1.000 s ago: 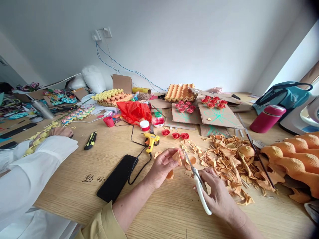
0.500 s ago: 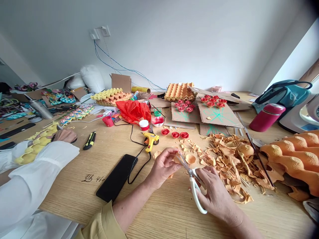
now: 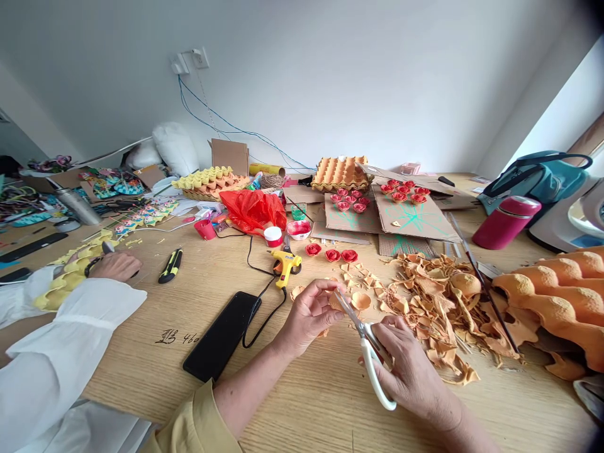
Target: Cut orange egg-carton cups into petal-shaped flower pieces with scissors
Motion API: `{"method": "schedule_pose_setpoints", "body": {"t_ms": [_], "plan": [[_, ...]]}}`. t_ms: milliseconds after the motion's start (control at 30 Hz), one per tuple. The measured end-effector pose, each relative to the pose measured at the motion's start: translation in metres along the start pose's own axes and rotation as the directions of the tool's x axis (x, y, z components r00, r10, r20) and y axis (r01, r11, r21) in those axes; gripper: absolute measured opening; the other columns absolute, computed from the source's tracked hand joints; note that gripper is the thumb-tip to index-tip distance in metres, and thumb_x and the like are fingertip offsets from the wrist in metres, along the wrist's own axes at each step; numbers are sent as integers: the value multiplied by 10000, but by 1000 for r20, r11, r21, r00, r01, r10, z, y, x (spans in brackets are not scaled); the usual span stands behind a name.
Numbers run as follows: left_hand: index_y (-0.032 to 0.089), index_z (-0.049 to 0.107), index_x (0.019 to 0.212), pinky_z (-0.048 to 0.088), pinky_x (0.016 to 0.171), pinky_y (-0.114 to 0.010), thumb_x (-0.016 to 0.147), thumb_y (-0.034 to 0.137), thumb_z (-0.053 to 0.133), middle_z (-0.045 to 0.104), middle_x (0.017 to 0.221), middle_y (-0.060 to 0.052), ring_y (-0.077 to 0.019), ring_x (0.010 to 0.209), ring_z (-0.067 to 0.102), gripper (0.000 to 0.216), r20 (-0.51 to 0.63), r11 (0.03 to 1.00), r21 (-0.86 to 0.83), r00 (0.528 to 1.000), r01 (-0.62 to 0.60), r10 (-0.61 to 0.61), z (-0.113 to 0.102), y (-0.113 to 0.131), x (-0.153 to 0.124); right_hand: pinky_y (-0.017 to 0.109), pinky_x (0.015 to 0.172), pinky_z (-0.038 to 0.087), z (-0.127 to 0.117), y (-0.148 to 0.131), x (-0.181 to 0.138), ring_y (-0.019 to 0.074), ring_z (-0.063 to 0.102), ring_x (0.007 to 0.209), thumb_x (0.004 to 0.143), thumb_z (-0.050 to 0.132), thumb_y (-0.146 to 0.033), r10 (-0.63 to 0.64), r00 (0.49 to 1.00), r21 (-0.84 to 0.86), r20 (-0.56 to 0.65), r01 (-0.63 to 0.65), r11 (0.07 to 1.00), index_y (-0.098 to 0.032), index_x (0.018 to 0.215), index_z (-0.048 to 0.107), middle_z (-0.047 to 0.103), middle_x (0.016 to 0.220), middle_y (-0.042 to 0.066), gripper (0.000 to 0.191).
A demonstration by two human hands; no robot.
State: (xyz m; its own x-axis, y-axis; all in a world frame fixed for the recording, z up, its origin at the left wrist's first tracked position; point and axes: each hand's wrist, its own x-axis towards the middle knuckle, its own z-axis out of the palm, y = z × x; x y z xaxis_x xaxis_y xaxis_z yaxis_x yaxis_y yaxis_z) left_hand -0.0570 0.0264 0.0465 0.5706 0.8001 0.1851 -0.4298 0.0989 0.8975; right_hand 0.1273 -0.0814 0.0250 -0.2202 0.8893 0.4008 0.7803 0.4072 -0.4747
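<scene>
My left hand pinches a small orange egg-carton piece above the wooden table. White-handled scissors are gripped in my right hand, their blades meeting the piece between my left fingers. A cut orange cup lies just behind the blades. A heap of orange carton scraps spreads to the right of both hands. Three red paper roses sit further back.
A black phone and a yellow glue gun lie left of my hands. An orange egg tray fills the right edge, a pink bottle behind it. Another person's white sleeve and hand are at left, near a yellow utility knife.
The scissors' blades have moved left onto the piece in my left hand, and that piece has sunk lower behind my fingers. The other person's hand has shifted a little.
</scene>
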Motion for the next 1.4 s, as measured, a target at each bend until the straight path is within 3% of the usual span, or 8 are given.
{"method": "schedule_pose_setpoints", "body": {"t_ms": [267, 433, 600, 867, 1100, 1400], "plan": [[244, 661, 1071, 552, 866, -333, 723, 181, 836, 673, 1161, -53, -222, 1003, 702, 394, 14, 1000, -8, 1000, 5, -5, 1, 1, 1, 320, 663, 381, 0, 2, -1, 178, 453, 673, 950, 505, -228, -25, 999, -27, -31, 24, 999, -243, 738, 358, 488, 670, -17, 258], [237, 660, 1126, 564, 842, -349, 773, 295, 802, 661, 1217, -87, -242, 1022, 695, 385, 15, 999, -24, 999, 45, -45, 3, 3, 0, 326, 663, 383, 0, 1, 0, 175, 455, 659, 970, 467, -247, -15, 999, -27, -34, 14, 1000, -244, 738, 342, 484, 669, -18, 264], [211, 651, 1066, 542, 841, -307, 747, 253, 826, 698, 1121, -74, -208, 997, 685, 366, -33, 999, 11, 999, 38, -37, 1, 0, 1, 338, 686, 383, 0, 0, 1, 182, 459, 682, 955, 493, -260, 50, 999, -19, -15, -50, 999, -241, 737, 343, 474, 685, -18, 265], [207, 668, 1008, 540, 862, -319, 741, 207, 828, 706, 985, -48, -188, 941, 682, 311, 34, 997, 67, 999, -34, 32, 1, 1, 1, 375, 756, 398, 0, 0, 1, 185, 464, 696, 888, 571, -255, 43, 999, -26, -13, -43, 999, -237, 766, 373, 498, 716, -18, 233], [211, 675, 1017, 522, 928, -346, 733, 201, 831, 700, 1117, -72, -219, 1040, 672, 324, 23, 998, 49, 999, -47, 46, -2, -3, 1, 339, 697, 391, -1, -2, 0, 192, 486, 692, 939, 505, -253, 28, 1000, -14, -4, -28, 1000, -242, 738, 343, 481, 689, -19, 259], [227, 653, 1065, 526, 929, -372, 788, 225, 789, 687, 1211, -81, -227, 1026, 701, 308, 55, 997, 69, 998, -47, 43, -1, 1, -1, 327, 661, 375, -2, 1, -3, 187, 455, 683, 977, 480, -255, -12, 1000, -1, -14, 12, 1000, -244, 745, 331, 472, 687, -12, 276]]}}
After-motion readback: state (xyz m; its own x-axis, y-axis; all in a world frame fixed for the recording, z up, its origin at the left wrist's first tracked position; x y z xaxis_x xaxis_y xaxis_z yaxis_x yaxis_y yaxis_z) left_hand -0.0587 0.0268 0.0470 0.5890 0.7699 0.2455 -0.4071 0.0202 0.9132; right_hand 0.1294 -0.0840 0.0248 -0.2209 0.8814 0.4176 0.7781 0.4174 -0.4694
